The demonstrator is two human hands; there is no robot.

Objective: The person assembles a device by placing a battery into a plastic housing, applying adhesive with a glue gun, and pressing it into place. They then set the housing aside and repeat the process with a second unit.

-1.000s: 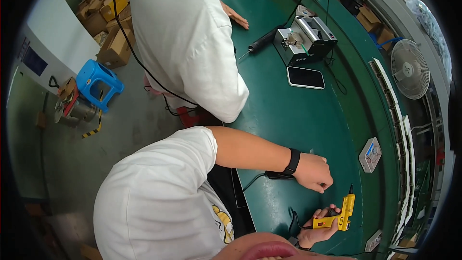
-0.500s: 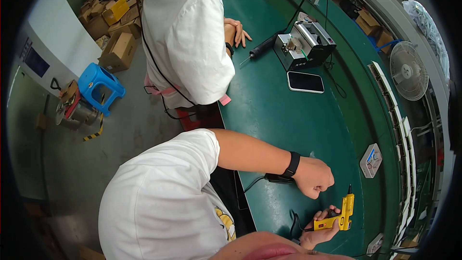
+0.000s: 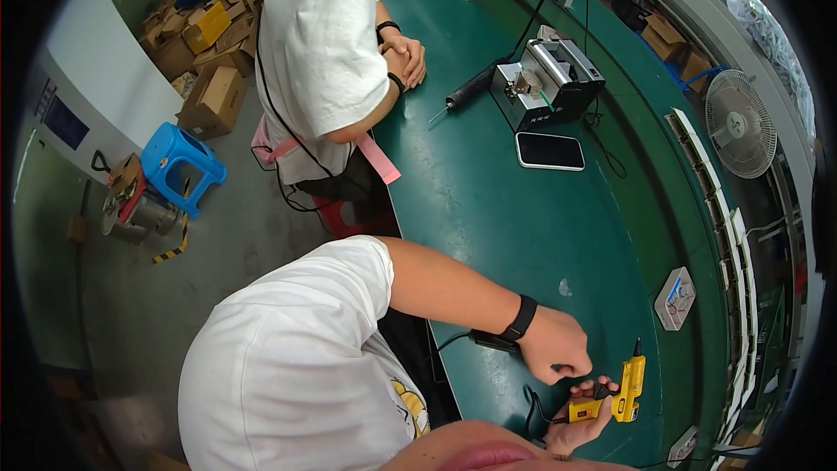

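Observation:
Held in my right hand (image 3: pixel 579 428) is a yellow glue gun (image 3: pixel 629 391), its dark nozzle pointing toward the far side of the green bench and its black cord trailing off the handle. My left hand (image 3: pixel 553 345), with a black band on the wrist, is closed just beside the gun's handle. Its curled fingers hide whatever they may hold. A flat black device (image 3: pixel 494 341) with a cable lies on the bench under my left wrist.
A co-worker (image 3: pixel 318 44) sits to the left with hands folded. On the green bench (image 3: pixel 514 235) are a phone (image 3: pixel 550 151), a black-and-silver machine (image 3: pixel 549 83), a black electric screwdriver (image 3: pixel 471 90) and a small white tray (image 3: pixel 675 299). A fan (image 3: pixel 740 125) stands at right.
My left hand has moved nearer to the right hand and the glue gun. The co-worker has drawn back, hands now folded together, and a pink strap shows more fully at the bench edge.

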